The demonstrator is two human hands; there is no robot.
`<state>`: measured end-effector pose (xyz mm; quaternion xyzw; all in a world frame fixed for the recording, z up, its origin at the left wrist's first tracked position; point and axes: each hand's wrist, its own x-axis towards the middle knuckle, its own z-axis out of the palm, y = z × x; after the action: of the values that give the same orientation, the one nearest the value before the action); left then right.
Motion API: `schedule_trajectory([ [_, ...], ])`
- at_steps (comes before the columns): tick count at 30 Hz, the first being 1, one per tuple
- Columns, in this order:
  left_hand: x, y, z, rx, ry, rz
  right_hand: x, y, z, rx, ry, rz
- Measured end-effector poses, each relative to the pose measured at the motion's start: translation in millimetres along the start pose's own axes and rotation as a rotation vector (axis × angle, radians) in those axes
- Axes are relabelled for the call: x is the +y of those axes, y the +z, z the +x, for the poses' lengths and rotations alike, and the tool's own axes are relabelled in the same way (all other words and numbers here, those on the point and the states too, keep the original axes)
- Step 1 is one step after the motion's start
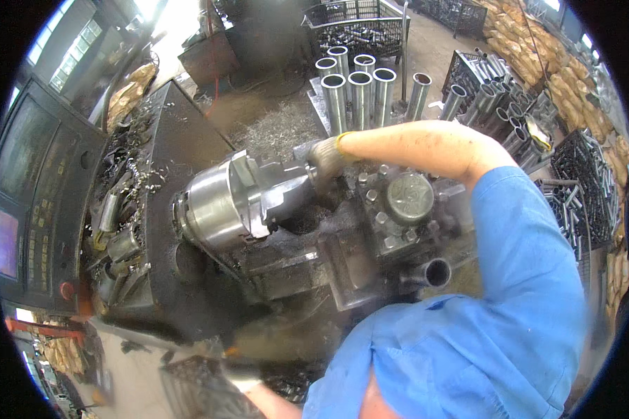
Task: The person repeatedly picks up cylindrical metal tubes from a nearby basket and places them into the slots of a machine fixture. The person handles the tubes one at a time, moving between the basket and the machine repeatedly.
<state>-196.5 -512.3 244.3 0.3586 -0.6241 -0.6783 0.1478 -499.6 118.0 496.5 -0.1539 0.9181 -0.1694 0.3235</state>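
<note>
My right hand (326, 158), in a grey knitted glove with a yellow cuff, is closed around the end of a metal workpiece (311, 172) at the jaws of a lathe chuck (217, 204). Its fingertips are mostly hidden. Low in the view, my left hand (242, 371) is blurred and seems gloved, beside the machine's front edge; whether it holds anything is unclear. Right of the chuck stands a bolted tool post (409, 198) with a round cap. A short steel tube (436, 273) lies below it, its open end towards me.
Several steel tubes (360, 99) stand upright beyond the lathe, with more tubes (508, 115) to the right. Metal chips (278, 125) cover the floor behind. At left is a control panel (36, 209) with a screen and red button. Wire baskets (587, 183) hold parts.
</note>
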Motion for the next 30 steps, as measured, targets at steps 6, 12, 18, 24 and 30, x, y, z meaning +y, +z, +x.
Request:
schedule_trajectory([
  [6,58.4,41.2,-49.2,-0.043,-0.094,-0.181,-37.9,0.3,-93.6,0.574,0.086,0.001],
  [12,142.3,53.7,-80.9,0.437,0.902,0.887,-71.3,68.1,-255.5,1.137,0.088,0.446],
  [18,358.4,147.3,-30.2,0.38,1.702,0.924,-88.7,145.9,-310.4,1.357,0.043,0.629],
  [24,470.0,213.7,53.3,0.231,0.984,1.519,-104.6,189.4,-337.8,1.379,-0.012,0.514],
  [30,333.7,175.7,-101.8,0.072,1.723,0.677,-84.6,223.3,-369.1,1.19,0.054,0.558],
])
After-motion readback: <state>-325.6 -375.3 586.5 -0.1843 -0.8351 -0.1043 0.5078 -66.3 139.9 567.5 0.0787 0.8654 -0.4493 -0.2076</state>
